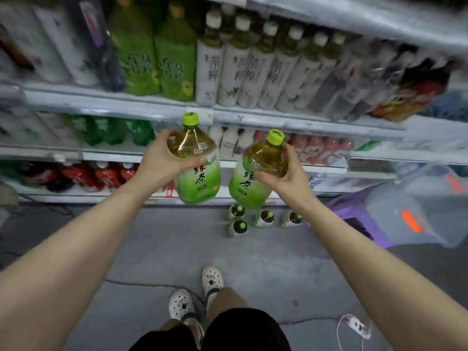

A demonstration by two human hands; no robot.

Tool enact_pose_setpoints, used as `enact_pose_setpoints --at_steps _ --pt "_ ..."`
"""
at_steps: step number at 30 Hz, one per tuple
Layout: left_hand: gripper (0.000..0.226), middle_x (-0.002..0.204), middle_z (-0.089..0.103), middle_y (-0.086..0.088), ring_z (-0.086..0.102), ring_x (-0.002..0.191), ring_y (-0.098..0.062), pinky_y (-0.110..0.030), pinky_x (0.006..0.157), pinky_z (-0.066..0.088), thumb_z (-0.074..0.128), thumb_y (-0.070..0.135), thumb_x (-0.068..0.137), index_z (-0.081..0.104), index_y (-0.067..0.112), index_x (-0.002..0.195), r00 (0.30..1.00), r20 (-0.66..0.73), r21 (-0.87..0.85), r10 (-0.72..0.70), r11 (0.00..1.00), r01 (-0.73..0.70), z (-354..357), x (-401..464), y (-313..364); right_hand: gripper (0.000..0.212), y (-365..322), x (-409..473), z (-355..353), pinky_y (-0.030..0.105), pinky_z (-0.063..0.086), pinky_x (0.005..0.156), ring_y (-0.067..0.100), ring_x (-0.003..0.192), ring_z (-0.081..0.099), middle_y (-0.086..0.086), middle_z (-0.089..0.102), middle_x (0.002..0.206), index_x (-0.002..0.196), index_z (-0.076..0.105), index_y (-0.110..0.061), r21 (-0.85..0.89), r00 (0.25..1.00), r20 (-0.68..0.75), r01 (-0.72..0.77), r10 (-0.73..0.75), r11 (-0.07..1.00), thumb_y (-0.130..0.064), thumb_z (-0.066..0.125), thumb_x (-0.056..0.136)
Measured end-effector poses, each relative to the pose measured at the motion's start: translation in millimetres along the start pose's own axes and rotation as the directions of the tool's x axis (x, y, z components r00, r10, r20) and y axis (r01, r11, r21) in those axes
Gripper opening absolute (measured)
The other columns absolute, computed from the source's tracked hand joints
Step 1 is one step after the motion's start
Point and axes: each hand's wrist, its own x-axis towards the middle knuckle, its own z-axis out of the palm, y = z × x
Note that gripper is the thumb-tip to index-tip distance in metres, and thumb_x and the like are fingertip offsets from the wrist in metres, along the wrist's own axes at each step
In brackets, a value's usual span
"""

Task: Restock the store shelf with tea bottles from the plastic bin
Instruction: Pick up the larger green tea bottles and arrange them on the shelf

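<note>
My left hand point(162, 160) grips a large green tea bottle point(200, 178) with a lime cap around its shoulder. My right hand point(286, 171) holds a second, matching green tea bottle point(249, 183) the same way. Both bottles hang upright in front of the store shelf point(152, 107), about level with its lower rows. Two bottles of the same green tea point(157, 62) stand on the upper row, left of several white-labelled tea bottles point(253, 69). A clear plastic bin point(410, 214) with orange clips sits on the floor at the right.
Several small green-capped bottles point(263, 217) stand on the grey floor below the shelf. Lower rows hold green soda bottles point(109, 130), red-labelled cola bottles point(88, 174) and pink-labelled bottles point(316, 148). A white power strip point(358, 326) lies by my feet. A purple item point(349, 206) sits by the bin.
</note>
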Motion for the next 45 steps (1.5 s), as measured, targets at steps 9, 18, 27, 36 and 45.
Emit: enact_pose_setpoints --at_steps 9,18,27,36,45 --pt "0.083 0.116 0.060 0.011 0.057 0.105 -0.009 -0.025 0.091 0.042 0.089 0.051 0.057 0.054 0.028 0.129 0.936 0.008 0.013 0.351 0.936 -0.351 -59.3 -8.0 161.2 0.066 -141.1 -16.3 -93.1 0.019 0.041 0.102 -0.009 0.114 0.053 -0.025 0.056 0.122 0.139 0.040 -0.033 -0.114 0.932 -0.156 0.313 -0.328 0.943 -0.032 0.076 0.083" --pt "0.087 0.118 0.065 0.010 0.062 0.107 -0.011 -0.038 0.097 0.049 0.082 0.069 0.049 0.056 0.037 0.126 0.832 -0.033 -0.013 0.554 0.832 -0.554 -107.6 -12.0 282.7 0.074 -244.1 -10.9 -181.5 0.025 0.041 0.100 0.005 0.124 0.045 -0.013 0.044 0.139 0.151 0.027 -0.031 -0.187 0.835 -0.246 0.457 -0.492 0.869 -0.039 0.066 0.088" --pt "0.088 0.113 0.070 0.013 0.066 0.105 -0.012 -0.043 0.096 0.051 0.083 0.074 0.044 0.061 0.038 0.121 0.750 -0.151 -0.071 0.643 0.750 -0.657 -122.0 9.4 402.3 0.075 -321.9 54.0 -289.8 0.049 0.048 0.102 0.016 0.118 0.058 -0.006 0.057 0.129 0.147 0.035 -0.029 -0.117 0.724 -0.326 0.607 -0.608 0.786 -0.042 0.071 0.083" --pt "0.095 0.115 0.062 0.010 0.059 0.106 -0.011 -0.027 0.091 0.046 0.081 0.062 0.052 0.053 0.024 0.135 0.660 -0.322 -0.067 0.679 0.679 -0.731 -118.8 42.9 527.5 0.068 -392.5 140.7 -393.6 0.024 0.052 0.086 0.013 0.110 0.060 -0.002 0.056 0.127 0.148 0.035 -0.019 -0.095 0.610 -0.364 0.727 -0.704 0.680 -0.026 0.069 0.089" --pt "0.114 0.126 0.065 0.005 0.062 0.113 -0.018 -0.043 0.103 0.046 0.076 0.084 0.034 0.058 0.027 0.131 0.599 -0.429 -0.012 0.676 0.659 -0.752 -102.1 81.0 594.8 0.065 -394.5 250.5 -424.7 0.044 0.055 0.090 0.022 0.108 0.061 0.004 0.054 0.130 0.142 0.040 -0.025 -0.066 0.666 -0.326 0.692 -0.671 0.719 -0.030 0.073 0.085"
